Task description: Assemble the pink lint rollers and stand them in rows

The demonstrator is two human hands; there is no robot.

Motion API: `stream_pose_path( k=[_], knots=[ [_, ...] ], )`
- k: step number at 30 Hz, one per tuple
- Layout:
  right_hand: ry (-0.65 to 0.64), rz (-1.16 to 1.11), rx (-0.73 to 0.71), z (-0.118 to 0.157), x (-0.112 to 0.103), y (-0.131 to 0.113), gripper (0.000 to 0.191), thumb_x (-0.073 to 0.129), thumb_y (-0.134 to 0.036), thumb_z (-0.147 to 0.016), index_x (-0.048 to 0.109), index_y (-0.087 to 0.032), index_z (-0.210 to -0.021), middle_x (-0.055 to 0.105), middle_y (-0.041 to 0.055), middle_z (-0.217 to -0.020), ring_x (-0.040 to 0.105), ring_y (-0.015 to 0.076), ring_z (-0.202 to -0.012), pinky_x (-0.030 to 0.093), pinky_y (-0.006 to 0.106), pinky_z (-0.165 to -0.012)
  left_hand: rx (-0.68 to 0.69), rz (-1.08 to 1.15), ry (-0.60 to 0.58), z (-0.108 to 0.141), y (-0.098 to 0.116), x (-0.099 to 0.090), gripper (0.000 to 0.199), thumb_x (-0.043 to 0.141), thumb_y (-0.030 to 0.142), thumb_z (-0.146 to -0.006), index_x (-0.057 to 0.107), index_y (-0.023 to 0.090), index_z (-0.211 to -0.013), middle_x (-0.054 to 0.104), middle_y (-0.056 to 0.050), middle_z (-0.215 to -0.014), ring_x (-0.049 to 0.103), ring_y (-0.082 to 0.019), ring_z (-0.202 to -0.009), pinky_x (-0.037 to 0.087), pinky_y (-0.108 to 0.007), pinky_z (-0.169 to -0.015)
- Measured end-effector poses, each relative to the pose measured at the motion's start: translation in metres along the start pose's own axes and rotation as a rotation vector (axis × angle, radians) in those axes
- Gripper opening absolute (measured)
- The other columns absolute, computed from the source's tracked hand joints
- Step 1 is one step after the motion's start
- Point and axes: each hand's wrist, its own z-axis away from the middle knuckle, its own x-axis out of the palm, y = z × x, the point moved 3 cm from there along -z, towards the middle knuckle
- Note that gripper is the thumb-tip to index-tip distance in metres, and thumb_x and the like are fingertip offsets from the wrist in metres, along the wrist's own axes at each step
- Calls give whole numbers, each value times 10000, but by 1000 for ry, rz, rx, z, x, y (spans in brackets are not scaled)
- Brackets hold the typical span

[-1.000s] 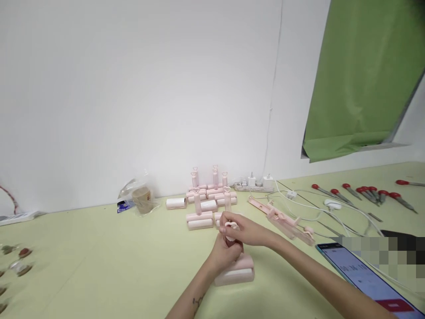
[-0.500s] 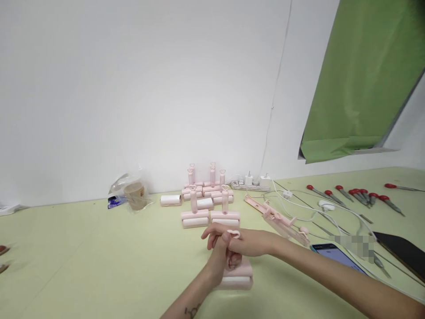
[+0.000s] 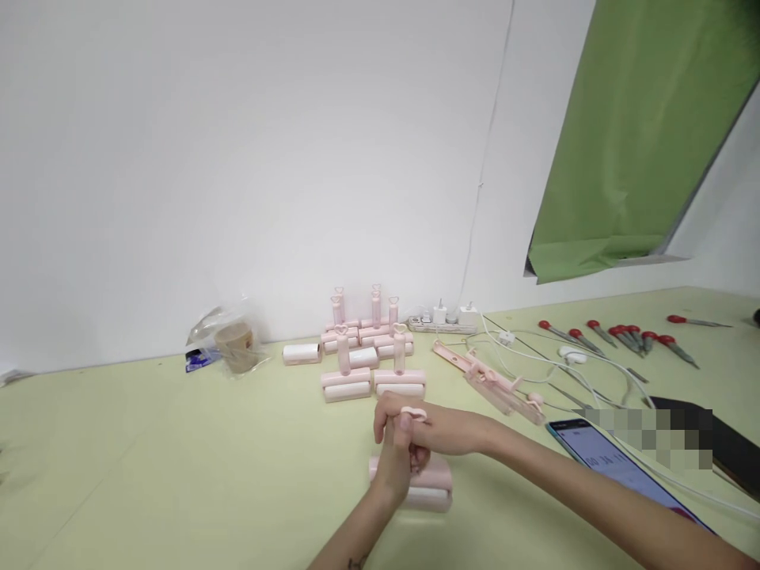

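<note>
A pink and white lint roller (image 3: 431, 497) rests on the table close to me. My left hand (image 3: 393, 461) is closed around its upright handle, with the thumb raised along it. My right hand (image 3: 448, 429) wraps over the handle and my left hand from the far side. Between them the heart-shaped loop (image 3: 414, 413) on top of the handle sticks out, while the shaft is mostly hidden by fingers. Just beyond the hands stand two similar lint rollers, one on the left (image 3: 347, 385) and one on the right (image 3: 400, 383).
More lint rollers (image 3: 385, 336) stand by the wall, beside white rolls (image 3: 301, 354). A bagged tape roll (image 3: 236, 348) lies left. To the right are a pink plastic part (image 3: 490, 381), a power strip (image 3: 442, 324), cables, a phone (image 3: 617, 467) and several red-handled tools (image 3: 629, 336).
My right hand's fingers have curled in closer around the left hand and handle. More of the lint roller's left end shows. The view has shifted slightly.
</note>
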Motion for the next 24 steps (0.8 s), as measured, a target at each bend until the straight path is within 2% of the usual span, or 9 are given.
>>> stream_pose_path(
  k=[3, 7, 8, 9, 12, 16, 18, 21, 24],
  knots=[
    [65, -73, 16, 8, 7, 10, 385, 341, -380, -840, 306, -224, -1190, 519, 9, -813, 546, 98, -560, 467, 264, -589, 40, -23, -78, 1, 8, -4, 644, 289, 815, -517, 401, 188, -427, 304, 50, -298, 252, -57, -284, 158, -219, -340],
    [431, 140, 91, 31, 23, 46, 905, 641, -334, -607, 82, -246, -1312, 347, 115, -1255, 502, 226, -972, 423, 312, -780, 69, -79, -323, 10, 30, -6, 643, 148, 687, -696, 504, 168, -564, 447, 3, -383, 416, -121, -369, 353, -262, -451],
    [453, 216, 94, 35, 28, 56, 938, 674, -310, -553, 128, -228, -1311, 351, 118, -1259, 455, 257, -1036, 399, 324, -818, 107, -149, -372, 11, 35, -8, 615, 131, 632, -734, 512, 170, -594, 490, -12, -435, 468, -141, -436, 392, -282, -520],
    [454, 276, 90, 36, 33, 65, 789, 643, -285, -581, 259, -234, -1268, 416, 96, -1206, 448, 260, -1038, 386, 329, -831, 169, -272, -361, 10, 41, -13, 585, 116, 570, -768, 519, 173, -622, 538, -30, -512, 515, -158, -528, 413, -295, -595],
    [428, 399, 53, 35, 34, 81, 362, 547, -239, -656, 524, -257, -1018, 537, 45, -1005, 475, 242, -962, 375, 333, -816, 371, -746, -29, -4, 59, -45, 431, 144, 384, -818, 517, 186, -736, 600, -53, -801, 549, -168, -800, 409, -290, -756],
    [527, 454, 77, 27, 10, 84, 335, 542, -218, -638, 548, -271, -969, 492, 44, -1045, 425, 246, -1018, 350, 333, -851, 400, -1036, 341, -43, 91, -115, 253, 295, 265, -783, 449, 163, -955, 512, -106, -1046, 454, -213, -1035, 325, -362, -892],
    [599, 456, 100, 20, -1, 87, 338, 511, -221, -656, 520, -266, -991, 462, 50, -1041, 421, 237, -1020, 347, 329, -859, 341, -1172, 430, -64, 106, -152, 293, 397, 216, -750, 430, 136, -1030, 452, -141, -1147, 348, -264, -1147, 233, -431, -951],
    [730, 446, 132, 7, -10, 97, 296, 450, -207, -684, 466, -213, -980, 454, 65, -981, 463, 218, -951, 371, 314, -823, 232, -1356, 442, -91, 119, -195, 415, 571, 148, -670, 458, 135, -1069, 384, -138, -1258, 192, -303, -1242, 134, -464, -996],
    [852, 493, 185, -3, -13, 113, 425, 521, -219, -622, 411, -158, -1028, 432, 110, -1048, 452, 260, -984, 382, 337, -802, 118, -1475, 453, -112, 118, -219, 367, 561, 234, -753, 471, 146, -1098, 431, -102, -1221, 368, -273, -1145, 281, -492, -933]
  ],
)
